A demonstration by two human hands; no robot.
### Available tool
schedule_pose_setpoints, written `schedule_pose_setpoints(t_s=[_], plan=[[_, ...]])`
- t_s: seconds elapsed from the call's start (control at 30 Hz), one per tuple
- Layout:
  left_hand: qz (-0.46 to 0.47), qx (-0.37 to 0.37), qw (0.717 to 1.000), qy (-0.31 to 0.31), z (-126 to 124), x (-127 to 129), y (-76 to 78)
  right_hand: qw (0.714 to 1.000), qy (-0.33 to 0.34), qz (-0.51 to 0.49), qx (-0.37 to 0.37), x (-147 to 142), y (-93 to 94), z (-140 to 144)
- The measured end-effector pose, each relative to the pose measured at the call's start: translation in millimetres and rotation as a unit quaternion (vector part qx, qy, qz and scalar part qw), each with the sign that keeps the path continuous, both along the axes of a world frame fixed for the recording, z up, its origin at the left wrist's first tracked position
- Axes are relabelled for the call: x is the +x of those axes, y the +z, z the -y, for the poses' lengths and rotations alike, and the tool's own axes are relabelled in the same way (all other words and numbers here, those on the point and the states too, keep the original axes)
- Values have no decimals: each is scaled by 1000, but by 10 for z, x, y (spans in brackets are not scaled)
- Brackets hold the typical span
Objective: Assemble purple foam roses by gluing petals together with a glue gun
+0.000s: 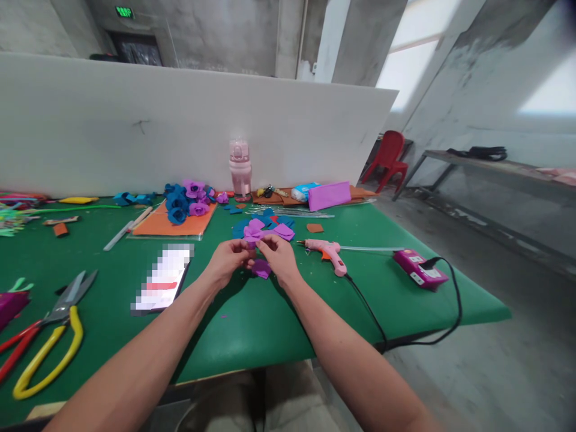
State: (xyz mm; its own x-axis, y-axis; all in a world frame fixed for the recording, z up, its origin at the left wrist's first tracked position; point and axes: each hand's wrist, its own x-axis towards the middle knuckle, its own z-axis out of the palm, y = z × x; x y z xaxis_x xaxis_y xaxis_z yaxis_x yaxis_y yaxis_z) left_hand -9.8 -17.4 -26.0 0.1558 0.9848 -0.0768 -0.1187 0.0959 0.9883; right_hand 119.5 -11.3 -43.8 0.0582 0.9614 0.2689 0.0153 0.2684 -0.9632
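Near the middle of the table, my left hand (226,261) and my right hand (279,257) are close together with fingertips pinched. Between them is a small purple petal (251,240), gripped from both sides; my fingers cover part of it. Below, between the hands, another purple petal piece (262,269) lies on the green table. Just beyond my fingertips is a pile of loose purple petals (283,231) and blue petals (240,227). To the right of my right hand lies a pink glue gun (327,252) with its nozzle pointing left.
A phone (164,279) and large shears (67,300) lie left. Behind them, finished flowers (177,207) rest on orange sheets (180,227). A pink bottle (240,170) stands by the white board (189,126). The gun's black cord leads to a purple power strip (416,269).
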Motion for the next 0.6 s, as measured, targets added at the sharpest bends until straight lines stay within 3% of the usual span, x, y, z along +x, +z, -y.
schedule_pose_setpoints(t_s=[0.37, 0.6], plan=[[36, -17, 999, 4, -18, -15, -33, 993, 77, -63, -61, -39, 11, 33], [8, 15, 1000, -17, 2, 28, -43, 999, 10, 26, -34, -54, 50, 65]])
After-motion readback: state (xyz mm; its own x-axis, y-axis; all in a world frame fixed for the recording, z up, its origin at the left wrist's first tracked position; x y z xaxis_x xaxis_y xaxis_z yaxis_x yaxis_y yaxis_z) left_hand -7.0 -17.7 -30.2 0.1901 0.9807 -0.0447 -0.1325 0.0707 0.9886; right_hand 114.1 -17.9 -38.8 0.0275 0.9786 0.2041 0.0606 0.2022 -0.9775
